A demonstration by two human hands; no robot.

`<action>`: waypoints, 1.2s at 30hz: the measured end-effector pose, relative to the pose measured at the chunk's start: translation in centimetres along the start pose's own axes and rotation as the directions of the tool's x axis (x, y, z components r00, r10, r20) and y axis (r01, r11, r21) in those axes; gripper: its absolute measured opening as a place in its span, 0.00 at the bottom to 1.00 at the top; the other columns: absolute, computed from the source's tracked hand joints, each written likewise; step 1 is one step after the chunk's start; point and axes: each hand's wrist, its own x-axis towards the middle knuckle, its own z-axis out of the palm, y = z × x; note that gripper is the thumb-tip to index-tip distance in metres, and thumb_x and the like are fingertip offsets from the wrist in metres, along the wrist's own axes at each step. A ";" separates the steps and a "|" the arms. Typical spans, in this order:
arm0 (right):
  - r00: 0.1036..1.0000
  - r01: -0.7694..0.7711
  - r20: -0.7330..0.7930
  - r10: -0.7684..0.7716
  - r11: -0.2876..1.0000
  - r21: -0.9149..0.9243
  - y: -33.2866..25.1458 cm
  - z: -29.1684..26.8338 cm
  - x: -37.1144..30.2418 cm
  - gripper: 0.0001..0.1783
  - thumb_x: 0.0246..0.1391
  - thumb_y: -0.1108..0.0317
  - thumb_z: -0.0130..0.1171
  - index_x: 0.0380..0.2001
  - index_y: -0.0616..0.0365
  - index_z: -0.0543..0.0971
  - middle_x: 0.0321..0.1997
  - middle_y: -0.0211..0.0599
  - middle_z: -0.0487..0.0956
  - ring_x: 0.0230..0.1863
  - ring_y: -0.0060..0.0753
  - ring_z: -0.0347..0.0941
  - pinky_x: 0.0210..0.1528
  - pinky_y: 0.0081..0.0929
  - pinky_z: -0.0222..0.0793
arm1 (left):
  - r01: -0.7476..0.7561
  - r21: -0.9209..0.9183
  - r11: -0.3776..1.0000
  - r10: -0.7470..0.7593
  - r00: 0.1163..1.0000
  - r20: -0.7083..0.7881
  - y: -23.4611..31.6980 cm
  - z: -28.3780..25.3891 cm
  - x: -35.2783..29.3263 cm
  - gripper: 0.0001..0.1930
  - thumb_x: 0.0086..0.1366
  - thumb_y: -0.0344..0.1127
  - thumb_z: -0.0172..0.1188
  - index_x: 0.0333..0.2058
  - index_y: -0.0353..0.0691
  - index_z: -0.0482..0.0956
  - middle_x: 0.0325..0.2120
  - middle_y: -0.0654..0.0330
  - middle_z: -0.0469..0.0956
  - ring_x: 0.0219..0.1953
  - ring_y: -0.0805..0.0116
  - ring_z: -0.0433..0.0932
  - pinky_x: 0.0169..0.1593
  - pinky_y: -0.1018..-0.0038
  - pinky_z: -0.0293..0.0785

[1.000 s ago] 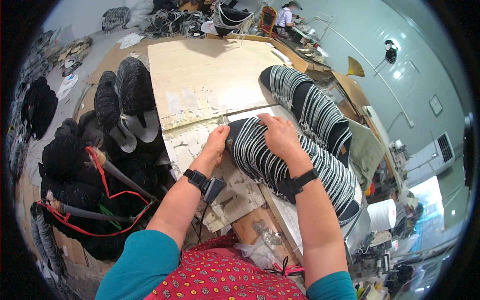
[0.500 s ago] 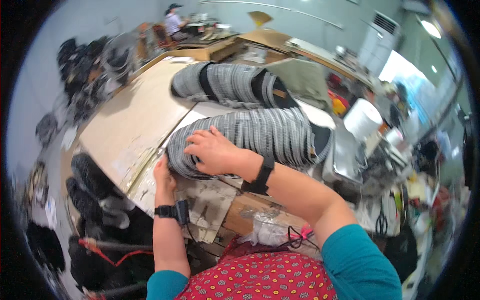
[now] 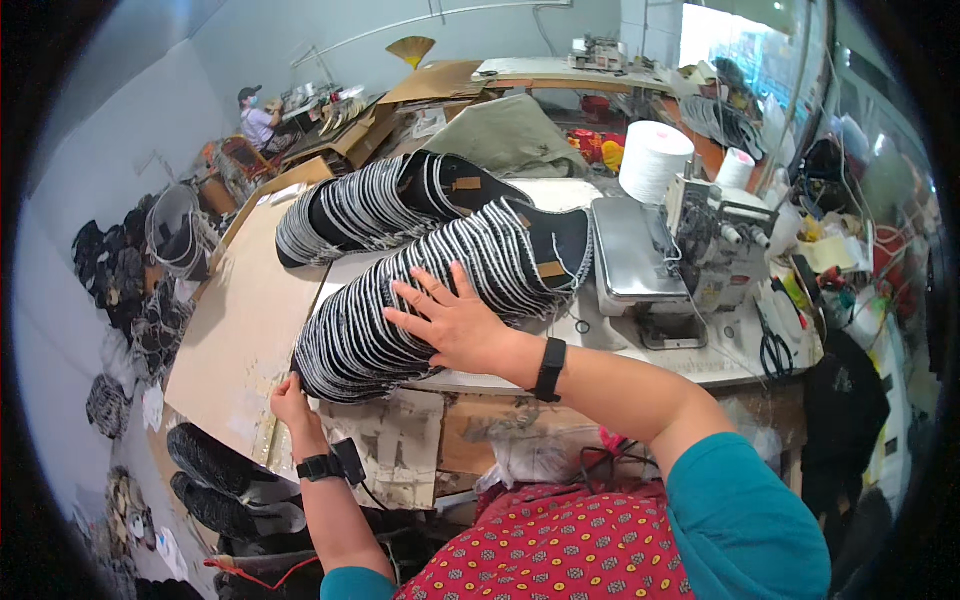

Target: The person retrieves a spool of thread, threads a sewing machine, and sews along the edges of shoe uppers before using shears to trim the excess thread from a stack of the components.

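Observation:
A long row of black insoles (image 3: 375,335) with white edges lies overlapped across the white worktable. Spread flat on top of this row is my right hand (image 3: 455,325), fingers apart. At the row's near left end, my left hand (image 3: 292,402) pinches the edge of the end insole between thumb and fingers. Behind lies a second row of similar insoles (image 3: 350,205). Brown labels show on the insoles at the right end of both rows.
To the right stands a sewing machine (image 3: 725,240) with a metal plate (image 3: 632,245). White thread cones (image 3: 655,160) stand behind it, and black scissors (image 3: 775,352) lie at the table's right. Dark shoes (image 3: 215,460) sit low on the left. A person (image 3: 260,122) sits far off.
The view has swung right, bringing the sewing machine into plain sight. My right hand's fingers have spread wider on the row, and my left hand now pinches its end.

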 end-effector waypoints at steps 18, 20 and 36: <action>0.992 -0.027 0.126 0.023 0.999 0.030 1.5 -1.9 -2.1 0.52 0.43 0.59 0.77 0.71 0.38 0.62 0.78 0.31 0.56 0.79 0.41 0.48 0.75 0.60 0.43 | -0.559 0.262 0.787 0.608 0.776 -0.167 16.1 -3.2 1.8 0.10 0.73 0.36 0.55 0.39 0.35 0.69 0.33 0.56 0.71 0.37 0.62 0.70 0.47 0.66 0.70; 0.982 -0.043 0.187 0.033 0.998 0.048 1.5 -2.6 -1.7 0.52 0.42 0.57 0.77 0.71 0.38 0.62 0.78 0.32 0.57 0.79 0.43 0.48 0.74 0.61 0.46 | -0.849 0.317 0.422 0.897 0.341 -0.283 21.4 -3.4 -0.3 0.10 0.74 0.36 0.55 0.39 0.35 0.69 0.34 0.55 0.71 0.37 0.61 0.71 0.47 0.65 0.70; 0.423 -0.695 -0.826 0.373 0.718 -0.032 -3.6 -30.5 -26.4 0.29 0.47 0.64 0.77 0.51 0.61 0.79 0.43 0.45 0.85 0.41 0.41 0.85 0.43 0.34 0.79 | -0.312 -0.622 0.718 0.650 -0.019 0.760 19.5 11.4 -39.9 0.10 0.71 0.23 0.51 0.50 0.30 0.69 0.46 0.50 0.74 0.44 0.69 0.71 0.51 0.72 0.67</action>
